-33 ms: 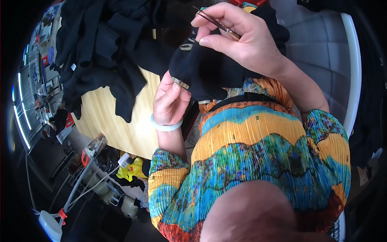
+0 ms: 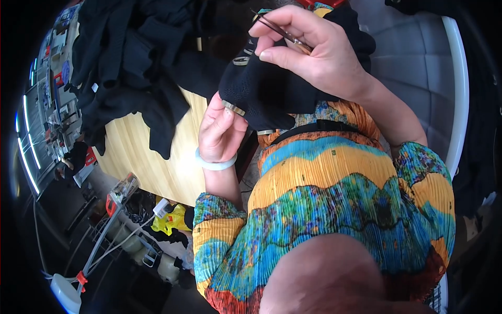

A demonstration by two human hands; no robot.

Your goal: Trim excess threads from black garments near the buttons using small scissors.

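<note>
A black knitted garment [image 2: 269, 86] lies over my lap with large buttons on it. My left hand [image 2: 219, 131] is closed on the garment's edge, with the thumb against a brownish-gold button [image 2: 234, 108] seen nearly edge-on. Above it, my right hand [image 2: 314, 49] holds what look like small dark thread snips [image 2: 282, 32], their thin points sticking out past the forefinger. The right thumb and forefinger are bent toward each other; any thread or needle between them is too fine to make out. Another button [image 2: 240, 60] sits on the cloth below the right fingertips.
More black knitwear [image 2: 136, 57] is heaped on a light wooden table [image 2: 151, 162] at the left. A white lamp [image 2: 65, 293] on a jointed arm stands at the lower left, near a yellow plastic bag [image 2: 171, 220]. A pale curved rim [image 2: 461, 94] runs along my right.
My right hand has sunk very slightly with the snips. The left hand, button and garment look the same.
</note>
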